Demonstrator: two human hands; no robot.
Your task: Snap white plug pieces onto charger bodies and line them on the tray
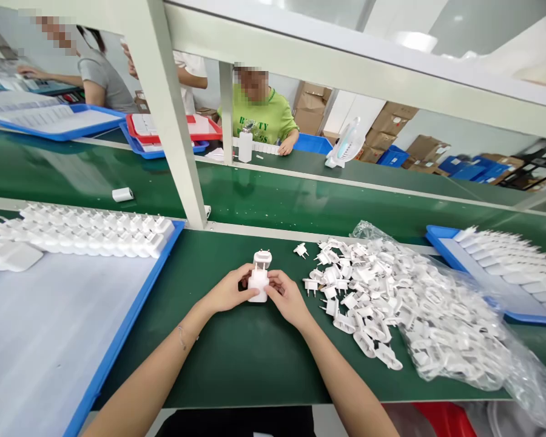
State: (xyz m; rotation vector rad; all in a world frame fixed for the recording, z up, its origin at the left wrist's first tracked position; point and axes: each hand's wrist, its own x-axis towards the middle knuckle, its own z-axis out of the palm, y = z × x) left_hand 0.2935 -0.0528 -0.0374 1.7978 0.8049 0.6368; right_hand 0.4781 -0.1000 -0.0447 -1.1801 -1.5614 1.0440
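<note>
Low over the green tabletop, a white charger [258, 287] is pinched between my two hands, its two thin prongs pointing away from me. My left hand [232, 289] closes on its left side with thumb and fingers. On the right side, the fingertips of my right hand [289, 297] press against it. Just beyond the prongs is a white plug head [262, 257]; whether it touches the charger I cannot tell. To the right spreads a pile of loose white plug heads [346, 285], some spilling from a clear plastic bag [523, 370].
At left, a blue tray [131, 309] lined with a white sheet holds rows of white chargers [95, 233]. Another blue tray [450, 243] with chargers lies at right. A pale upright post [177, 121] stands ahead. One white piece [122, 194] rests on the green belt [273, 200]. Co-workers sit beyond.
</note>
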